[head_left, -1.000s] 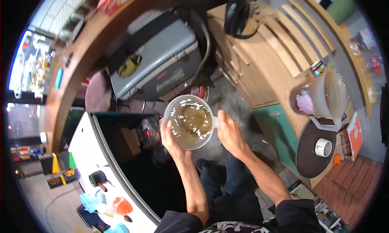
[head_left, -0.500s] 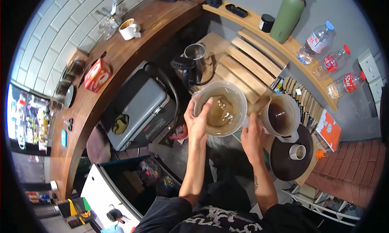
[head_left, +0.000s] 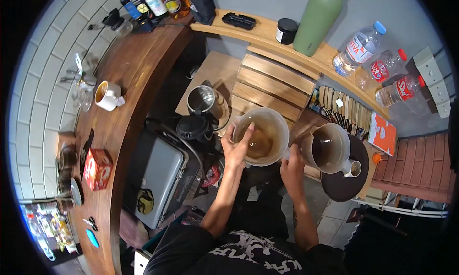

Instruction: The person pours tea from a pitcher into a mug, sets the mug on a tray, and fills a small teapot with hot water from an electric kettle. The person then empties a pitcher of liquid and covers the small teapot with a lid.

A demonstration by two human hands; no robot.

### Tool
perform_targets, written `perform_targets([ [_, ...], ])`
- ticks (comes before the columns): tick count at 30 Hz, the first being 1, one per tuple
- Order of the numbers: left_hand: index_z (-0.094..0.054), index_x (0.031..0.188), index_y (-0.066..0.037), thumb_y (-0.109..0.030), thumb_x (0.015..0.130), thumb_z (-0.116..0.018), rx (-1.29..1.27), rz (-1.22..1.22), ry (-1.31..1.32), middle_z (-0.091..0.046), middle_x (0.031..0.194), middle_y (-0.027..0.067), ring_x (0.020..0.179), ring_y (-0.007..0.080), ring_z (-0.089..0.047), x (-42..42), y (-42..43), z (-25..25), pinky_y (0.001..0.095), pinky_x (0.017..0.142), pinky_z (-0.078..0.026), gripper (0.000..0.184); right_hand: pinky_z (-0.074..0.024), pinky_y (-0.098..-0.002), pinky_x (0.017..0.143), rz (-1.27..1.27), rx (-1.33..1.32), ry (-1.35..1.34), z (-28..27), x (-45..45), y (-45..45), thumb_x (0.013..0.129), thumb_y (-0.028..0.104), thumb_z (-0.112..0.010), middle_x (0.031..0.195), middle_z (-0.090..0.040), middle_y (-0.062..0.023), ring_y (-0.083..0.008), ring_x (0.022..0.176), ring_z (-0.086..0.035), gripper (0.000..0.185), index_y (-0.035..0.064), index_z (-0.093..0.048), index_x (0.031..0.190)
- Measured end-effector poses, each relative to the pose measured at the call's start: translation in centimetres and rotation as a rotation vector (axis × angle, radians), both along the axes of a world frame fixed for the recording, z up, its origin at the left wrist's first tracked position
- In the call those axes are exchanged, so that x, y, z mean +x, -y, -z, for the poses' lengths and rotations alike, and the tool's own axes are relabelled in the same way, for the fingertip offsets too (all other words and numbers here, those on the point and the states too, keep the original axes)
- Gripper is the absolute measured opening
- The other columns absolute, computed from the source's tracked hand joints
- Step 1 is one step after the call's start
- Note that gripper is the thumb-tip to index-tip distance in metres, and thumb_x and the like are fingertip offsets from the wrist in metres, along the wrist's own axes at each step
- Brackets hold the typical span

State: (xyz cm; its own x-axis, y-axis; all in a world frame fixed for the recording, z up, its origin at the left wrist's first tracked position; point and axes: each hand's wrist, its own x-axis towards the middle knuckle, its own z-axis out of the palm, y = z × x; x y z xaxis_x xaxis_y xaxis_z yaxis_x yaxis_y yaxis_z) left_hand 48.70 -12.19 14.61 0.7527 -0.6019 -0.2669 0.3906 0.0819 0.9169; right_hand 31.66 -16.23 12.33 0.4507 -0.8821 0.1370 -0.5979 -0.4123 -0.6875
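Brown-tinged liquid lies in a translucent plastic pitcher [head_left: 278, 127] in front of my body. My left hand [head_left: 236, 146] grips its left side, thumb over the rim and inside the wall. On the other side, my right hand [head_left: 292, 165] is closed at the handle, between this pitcher and a second translucent pitcher [head_left: 340, 148] with darker liquid. Whether the right hand also holds the second pitcher, I cannot tell. That pitcher overlaps a round dark tray [head_left: 342, 191], where a small white cup [head_left: 354, 168] stands beside it.
Beyond the pitchers are a metal kettle [head_left: 203, 99] and a slatted wooden stand [head_left: 270, 86]. A grey cooler box [head_left: 160, 179] sits at left, below a wooden counter [head_left: 138, 60] bearing a white mug [head_left: 108, 96]. Several bottles, including a green flask [head_left: 318, 21], line the shelf [head_left: 260, 31].
My view has shifted, so the counter and kettle sit further left in the frame. The second pitcher now overlaps more of the tray. Both hands keep their hold.
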Motion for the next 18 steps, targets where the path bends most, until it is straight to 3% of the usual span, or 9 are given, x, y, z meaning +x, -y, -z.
perform_targets([
  [6, -0.062, 0.107, 0.002, -0.008, 0.081, -0.074, -0.012, 0.088, 0.073, -0.065, 0.098, 0.0068, 0.092, 0.0125, -0.060, 1.8, 0.4, 1.4, 0.0255, 0.083, -0.048, 0.031, -0.0396, -0.0520, 0.070, 0.005, 0.033, -0.075, -0.4, 0.7, -0.5, 0.074, -0.007, -0.057, 0.090, -0.054, -0.0257, -0.0475, 0.088, -0.051, 0.027, -0.0015, -0.042, 0.096],
  [9, -0.060, 0.114, 0.000, -0.008, 0.083, -0.072, -0.019, 0.129, 0.067, -0.064, 0.105, 0.0062, 0.095, 0.0129, -0.060, 2.1, 0.7, 1.3, 0.0247, 0.082, -0.048, 0.035, -0.0423, -0.0493, 0.073, -0.015, 0.027, -0.141, -0.5, 0.2, -0.3, 0.075, -0.003, -0.058, 0.092, -0.053, -0.0229, -0.0448, 0.089, -0.052, 0.024, -0.0022, -0.048, 0.098],
  [11, -0.062, 0.101, 0.001, -0.009, 0.081, -0.074, 0.021, 0.085, 0.024, -0.065, 0.093, 0.0035, 0.083, 0.0089, -0.059, 2.0, 0.9, 1.4, 0.0234, 0.077, -0.047, 0.025, -0.0433, -0.0475, 0.073, -0.065, 0.006, -0.107, -1.0, -0.1, 0.5, 0.074, 0.001, -0.061, 0.094, -0.054, -0.0227, -0.0444, 0.090, -0.052, 0.028, -0.0010, -0.050, 0.100],
  [13, -0.063, 0.099, 0.000, -0.010, 0.083, -0.074, -0.002, 0.031, 0.065, -0.064, 0.089, 0.0012, 0.079, 0.0073, -0.057, 1.9, 1.4, 0.9, 0.0219, 0.073, -0.046, 0.022, -0.0443, -0.0457, 0.074, -0.120, -0.014, -0.070, -0.9, -0.6, 1.5, 0.074, 0.005, -0.065, 0.097, -0.055, -0.0225, -0.0440, 0.092, -0.053, 0.032, 0.0002, -0.053, 0.103],
  [15, -0.063, 0.098, -0.001, -0.012, 0.084, -0.073, 0.003, 0.021, -0.040, -0.063, 0.088, 0.0004, 0.078, 0.0071, -0.057, 1.8, 1.5, 0.5, 0.0214, 0.073, -0.046, 0.020, -0.0461, -0.0387, 0.071, -0.300, 0.061, 0.082, -0.1, -1.1, 2.8, 0.071, 0.007, -0.071, 0.093, -0.061, -0.0163, -0.0321, 0.082, -0.060, 0.036, -0.0018, -0.057, 0.104],
  [16, -0.062, 0.102, -0.002, -0.014, 0.085, -0.072, -0.028, 0.038, 0.013, -0.063, 0.091, 0.0007, 0.081, 0.0071, -0.057, 2.0, 1.4, 1.5, 0.0215, 0.075, -0.045, 0.023, -0.0461, -0.0387, 0.071, -0.312, 0.064, 0.086, 0.2, -1.2, 2.9, 0.071, 0.007, -0.071, 0.093, -0.061, -0.0163, -0.0321, 0.082, -0.060, 0.036, -0.0018, -0.057, 0.104],
  [18, -0.062, 0.103, -0.002, -0.015, 0.085, -0.072, -0.022, 0.034, 0.014, -0.064, 0.094, 0.0011, 0.084, 0.0071, -0.057, 1.9, 1.2, 1.8, 0.0218, 0.077, -0.045, 0.025, -0.0466, -0.0317, 0.062, -0.287, 0.513, 0.337, 0.9, -1.2, 2.8, 0.072, 0.022, -0.077, 0.078, -0.064, -0.0073, -0.0180, 0.069, -0.060, 0.032, 0.0024, -0.064, 0.095],
])
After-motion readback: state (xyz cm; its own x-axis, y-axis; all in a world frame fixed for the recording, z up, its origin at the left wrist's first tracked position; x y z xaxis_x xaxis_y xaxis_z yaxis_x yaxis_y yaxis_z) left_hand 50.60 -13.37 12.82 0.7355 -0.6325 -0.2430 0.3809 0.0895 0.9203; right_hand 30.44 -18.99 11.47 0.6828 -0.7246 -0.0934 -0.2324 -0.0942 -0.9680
